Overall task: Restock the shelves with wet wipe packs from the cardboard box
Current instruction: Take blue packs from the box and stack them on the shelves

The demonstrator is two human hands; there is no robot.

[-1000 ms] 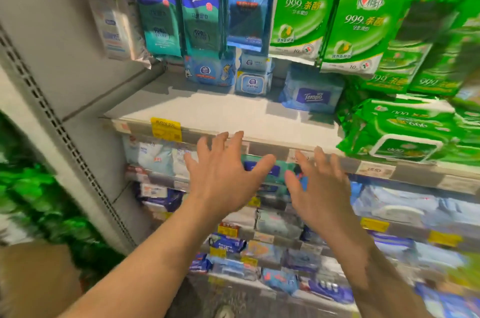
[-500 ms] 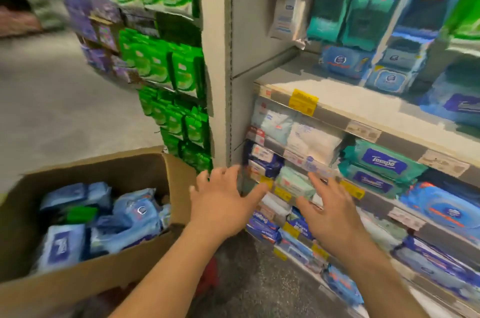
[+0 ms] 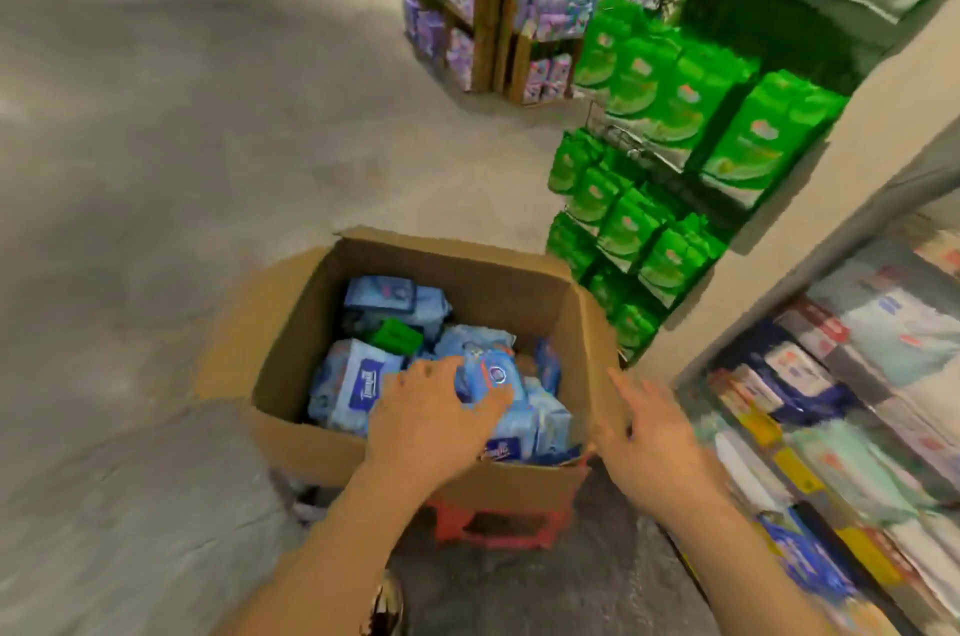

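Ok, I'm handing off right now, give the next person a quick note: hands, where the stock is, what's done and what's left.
Left hand: inside the cardboard box, fingers over a blue wet wipe pack; grip not yet clearly closed, the view is blurred.
Right hand: open, empty, at the box's right edge.
Stock: the box, resting on a red crate, holds many blue packs and one green pack. The shelves are to the right.
Done: nothing in hand for this round.
Left: grip a pack, carry it to the shelves, repeat until the box is empty.
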